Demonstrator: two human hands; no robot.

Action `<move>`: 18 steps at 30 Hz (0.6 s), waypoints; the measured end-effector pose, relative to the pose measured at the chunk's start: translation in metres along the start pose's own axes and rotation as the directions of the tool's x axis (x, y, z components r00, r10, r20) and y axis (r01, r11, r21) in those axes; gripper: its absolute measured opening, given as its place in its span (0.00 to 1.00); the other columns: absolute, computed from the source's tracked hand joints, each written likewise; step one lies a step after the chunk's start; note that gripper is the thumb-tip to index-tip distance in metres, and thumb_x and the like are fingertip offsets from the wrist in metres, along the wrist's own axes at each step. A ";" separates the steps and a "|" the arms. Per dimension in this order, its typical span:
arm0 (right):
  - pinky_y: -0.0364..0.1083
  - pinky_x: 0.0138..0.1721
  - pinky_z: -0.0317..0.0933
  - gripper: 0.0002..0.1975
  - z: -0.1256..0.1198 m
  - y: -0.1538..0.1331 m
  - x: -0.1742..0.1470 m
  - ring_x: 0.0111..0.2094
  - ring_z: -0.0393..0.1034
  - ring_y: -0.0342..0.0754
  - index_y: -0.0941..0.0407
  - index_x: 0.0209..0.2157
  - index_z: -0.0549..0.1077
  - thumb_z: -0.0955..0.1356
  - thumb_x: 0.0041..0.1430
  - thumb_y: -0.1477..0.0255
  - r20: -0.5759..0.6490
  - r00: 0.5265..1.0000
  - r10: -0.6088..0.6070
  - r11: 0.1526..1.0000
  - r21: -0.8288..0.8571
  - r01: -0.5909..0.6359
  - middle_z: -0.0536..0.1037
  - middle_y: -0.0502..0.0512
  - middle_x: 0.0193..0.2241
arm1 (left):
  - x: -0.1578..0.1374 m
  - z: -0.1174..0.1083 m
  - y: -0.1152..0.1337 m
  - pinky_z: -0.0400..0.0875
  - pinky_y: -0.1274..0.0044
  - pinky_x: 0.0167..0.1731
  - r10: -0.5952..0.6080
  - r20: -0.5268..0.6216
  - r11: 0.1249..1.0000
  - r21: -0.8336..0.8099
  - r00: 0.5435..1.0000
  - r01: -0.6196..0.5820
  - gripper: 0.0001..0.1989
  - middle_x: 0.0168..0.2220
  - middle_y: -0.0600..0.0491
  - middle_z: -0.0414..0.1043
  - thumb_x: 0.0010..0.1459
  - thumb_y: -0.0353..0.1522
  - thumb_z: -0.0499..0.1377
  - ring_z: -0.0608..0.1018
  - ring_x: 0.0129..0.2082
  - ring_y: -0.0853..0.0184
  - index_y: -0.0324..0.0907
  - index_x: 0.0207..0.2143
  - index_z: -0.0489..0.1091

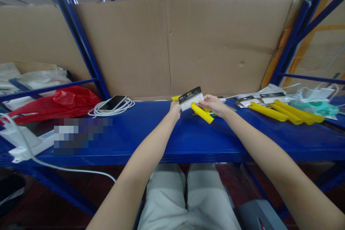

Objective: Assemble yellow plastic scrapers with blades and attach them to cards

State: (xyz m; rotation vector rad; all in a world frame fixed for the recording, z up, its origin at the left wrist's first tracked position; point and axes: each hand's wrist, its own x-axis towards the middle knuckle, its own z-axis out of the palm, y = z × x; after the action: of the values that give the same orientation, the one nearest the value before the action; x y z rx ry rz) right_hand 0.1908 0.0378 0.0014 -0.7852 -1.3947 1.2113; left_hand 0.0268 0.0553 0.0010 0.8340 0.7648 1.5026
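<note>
My left hand [175,109] closes on the left edge of a black-and-white printed packaging card [192,100], held tilted above the blue shelf. My right hand [214,105] pinches the card's right edge. A yellow tube-shaped piece [203,114] slants down in front of the card's lower right; whether it is fastened to the card I cannot tell. Behind the hands, small yellow and green bits show, mostly hidden. Several similar yellow tubes [289,112] with printed cards [272,96] lie together to the right.
A phone [112,103] rests on a coiled white cable [126,106] at left, near a red plastic bag [56,104] and a white power strip [40,142]. Cardboard [215,43] stands behind the blue shelf [151,129]. White cables and a green bag [314,107] sit far right.
</note>
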 end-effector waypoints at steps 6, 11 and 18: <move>0.46 0.45 0.66 0.10 0.000 0.000 0.002 0.29 0.75 0.41 0.57 0.25 0.65 0.70 0.49 0.79 -0.089 0.996 -0.026 1.000 -0.005 0.026 0.78 0.49 0.26 | -0.002 0.002 0.000 0.70 0.75 0.41 0.019 0.097 0.993 0.112 0.995 -0.030 0.07 0.31 0.51 0.78 0.53 0.32 0.56 0.78 0.37 0.65 0.39 0.29 0.73; 0.47 0.46 0.66 0.09 0.000 -0.001 0.002 0.32 0.75 0.43 0.57 0.26 0.64 0.69 0.51 0.79 -0.127 0.991 -0.030 0.999 -0.039 0.025 0.78 0.51 0.28 | -0.002 0.002 0.001 0.67 0.70 0.44 -0.029 -0.036 0.944 0.327 0.999 0.039 0.12 0.33 0.52 0.78 0.55 0.37 0.52 0.76 0.42 0.62 0.42 0.32 0.72; 0.45 0.43 0.67 0.08 0.002 -0.001 0.000 0.30 0.75 0.41 0.57 0.26 0.64 0.67 0.53 0.81 -0.165 0.986 -0.011 0.999 -0.051 0.002 0.77 0.51 0.26 | -0.007 0.005 0.005 0.68 0.76 0.36 0.000 0.018 0.965 0.261 1.000 -0.005 0.07 0.26 0.54 0.75 0.50 0.29 0.53 0.76 0.31 0.68 0.41 0.29 0.71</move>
State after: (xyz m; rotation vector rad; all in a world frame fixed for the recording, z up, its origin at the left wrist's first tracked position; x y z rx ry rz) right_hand 0.1888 0.0372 0.0025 -0.8953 -1.2946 1.0841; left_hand 0.0288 0.0477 0.0073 1.0436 0.9627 1.4121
